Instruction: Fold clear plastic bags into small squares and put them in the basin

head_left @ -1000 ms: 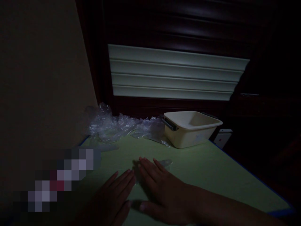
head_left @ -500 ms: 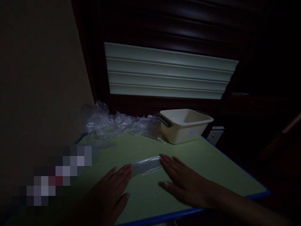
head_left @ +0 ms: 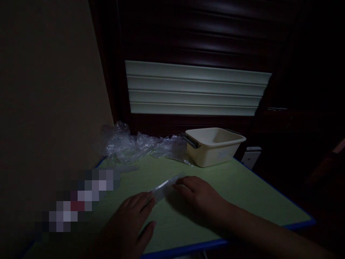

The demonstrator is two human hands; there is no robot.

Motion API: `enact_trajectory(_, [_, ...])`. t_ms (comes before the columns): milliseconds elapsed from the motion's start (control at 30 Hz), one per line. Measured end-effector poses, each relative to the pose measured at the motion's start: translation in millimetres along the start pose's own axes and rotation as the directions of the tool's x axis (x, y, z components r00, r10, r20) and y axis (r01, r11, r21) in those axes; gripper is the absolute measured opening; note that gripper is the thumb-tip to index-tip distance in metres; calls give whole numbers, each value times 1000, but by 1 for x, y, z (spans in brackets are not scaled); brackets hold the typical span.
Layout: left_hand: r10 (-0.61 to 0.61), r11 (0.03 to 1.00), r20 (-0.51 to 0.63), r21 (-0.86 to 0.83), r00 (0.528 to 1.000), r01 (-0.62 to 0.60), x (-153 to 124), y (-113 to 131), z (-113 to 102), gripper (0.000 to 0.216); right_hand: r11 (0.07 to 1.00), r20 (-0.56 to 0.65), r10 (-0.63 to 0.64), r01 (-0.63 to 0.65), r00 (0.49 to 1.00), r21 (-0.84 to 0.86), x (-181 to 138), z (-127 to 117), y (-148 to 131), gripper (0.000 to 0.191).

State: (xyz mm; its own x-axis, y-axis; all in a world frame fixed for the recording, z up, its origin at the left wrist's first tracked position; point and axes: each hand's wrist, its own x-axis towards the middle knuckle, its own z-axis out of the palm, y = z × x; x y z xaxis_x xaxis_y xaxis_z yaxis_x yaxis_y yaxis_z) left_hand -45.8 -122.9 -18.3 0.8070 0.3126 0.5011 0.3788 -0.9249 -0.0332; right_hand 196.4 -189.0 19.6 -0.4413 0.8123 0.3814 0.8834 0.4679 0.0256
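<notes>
A strip of clear plastic, seemingly a folded plastic bag (head_left: 165,189), lies on the green tabletop (head_left: 167,230) between my hands. My left hand (head_left: 132,216) rests on its near left end, fingers stretched out and laid flat, thumb apart. At the far right end, my right hand (head_left: 203,196) is lifted a little off the table. Its fingers curl towards the thumb around the strip's edge; the fingertips are partly hidden and dim. A shadow falls beneath this hand.
Crumpled clear plastic bags (head_left: 129,145) lie along the back of the table. Beside them stands a cream plastic tub (head_left: 215,154) with dark handles. A blurred-out object (head_left: 78,201) covers the left side. Blue trim (head_left: 188,249) edges the table; a wall rises at left.
My right hand has gone from flat with fingers stretched to raised and curled. The plastic strip looks narrower. My left hand stays on its end, and the view has shifted slightly.
</notes>
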Motion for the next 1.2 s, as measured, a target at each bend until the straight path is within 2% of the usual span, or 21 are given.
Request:
enact_trajectory(67, [-15,1000,-1,-4,1000,15,1,2,-2,43,999,64,-27,29,998,-30,9,5,-10,25])
enact_trajectory(167, [-41,999,12,-14,999,42,4,6,-6,46,1000,146,-25,23,989,10,16,12,-18,21])
enact_trajectory(367, [19,996,-23,-81,1000,-21,4,4,-15,44,988,106,19,-34,994,149,8,16,-1,20])
enact_trajectory(533, [123,987,107,-116,987,-111,14,-5,-10,44,958,115,-80,44,990,284,1,11,26,25])
enact_trajectory(633, [145,985,185,-116,972,-125,38,-8,-10,34,930,125,-171,118,977,348,4,11,36,26])
enact_trajectory(733, [195,972,255,-177,947,-153,62,-14,-12,22,920,96,-189,142,977,365,7,13,40,25])
enact_trajectory(833, [208,954,271,-268,940,-134,71,-22,-8,16,930,58,-169,139,984,340,6,18,41,25])
enact_trajectory(1000, [144,954,131,-281,981,-103,60,-28,12,18,968,6,-144,139,990,210,0,21,43,24])
enact_trajectory(1100, [115,949,77,-303,990,-87,55,-27,20,19,970,-22,-215,216,976,111,-1,19,41,25])
enact_trajectory(1200, [117,946,84,-312,990,-85,55,-26,20,19,956,1,-291,290,957,43,0,17,36,22])
